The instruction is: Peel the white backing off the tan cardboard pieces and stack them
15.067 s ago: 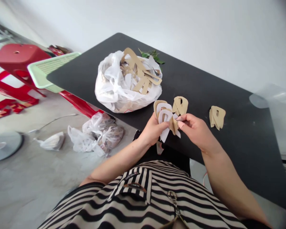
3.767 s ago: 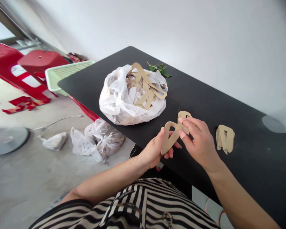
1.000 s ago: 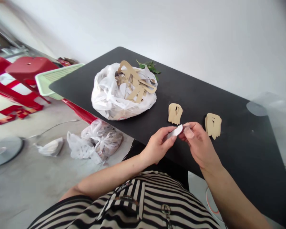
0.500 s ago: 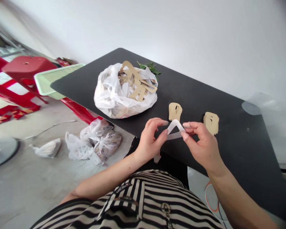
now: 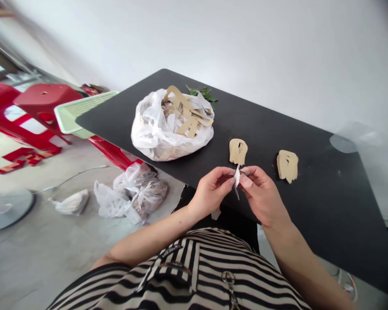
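Note:
Between the fingertips of my left hand (image 5: 213,189) and my right hand (image 5: 262,193) is a thin white strip (image 5: 237,177), seen nearly edge-on. Both hands pinch it close together over the near edge of the black table (image 5: 313,202). Whether it is paper or plastic I cannot tell. Just beyond my fingers lies a small stack of tan cut-out pieces (image 5: 238,151) with a slot in it. A second tan stack (image 5: 287,165) lies to the right of my right hand.
A white plastic bag (image 5: 155,135) full of tan and white scraps stands on the table at left, with green leaves (image 5: 204,91) behind it. Left of the table are a pale green basket (image 5: 67,118), red stools (image 5: 47,100) and tied bags (image 5: 139,191) on the floor.
My hands have come closer together. The white strip, earlier bent in a peak with a band below, is now pressed narrow between my fingertips. The view has shifted slightly.

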`<state>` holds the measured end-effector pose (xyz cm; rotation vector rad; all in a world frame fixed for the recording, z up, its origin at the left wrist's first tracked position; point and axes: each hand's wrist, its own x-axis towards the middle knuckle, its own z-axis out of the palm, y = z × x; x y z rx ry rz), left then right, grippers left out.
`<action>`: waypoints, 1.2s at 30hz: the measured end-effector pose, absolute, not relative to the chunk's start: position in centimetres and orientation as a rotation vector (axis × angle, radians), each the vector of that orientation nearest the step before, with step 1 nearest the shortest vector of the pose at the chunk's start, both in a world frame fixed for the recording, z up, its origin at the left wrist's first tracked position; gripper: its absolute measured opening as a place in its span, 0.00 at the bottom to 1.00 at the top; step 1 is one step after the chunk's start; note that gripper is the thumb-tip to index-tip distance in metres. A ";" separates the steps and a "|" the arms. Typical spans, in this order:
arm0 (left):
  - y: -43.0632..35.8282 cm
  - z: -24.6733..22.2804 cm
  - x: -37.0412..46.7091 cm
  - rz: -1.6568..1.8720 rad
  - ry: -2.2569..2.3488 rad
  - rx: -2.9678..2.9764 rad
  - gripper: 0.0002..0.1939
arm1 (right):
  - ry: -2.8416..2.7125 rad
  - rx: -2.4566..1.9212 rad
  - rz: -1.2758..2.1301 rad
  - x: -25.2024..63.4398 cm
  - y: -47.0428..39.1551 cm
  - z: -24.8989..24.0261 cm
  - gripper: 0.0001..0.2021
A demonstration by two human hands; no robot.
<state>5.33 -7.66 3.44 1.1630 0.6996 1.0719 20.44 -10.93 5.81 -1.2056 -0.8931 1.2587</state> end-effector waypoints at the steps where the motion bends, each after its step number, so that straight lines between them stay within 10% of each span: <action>1: -7.7 3.5 5.3 1.067 0.701 1.163 0.11 | -0.884 -1.202 1.264 20.4 -11.0 5.8 0.08; 36: -5.2 2.5 4.9 1.080 0.785 0.873 0.14 | -1.069 -1.459 0.921 24.2 -9.3 5.0 0.11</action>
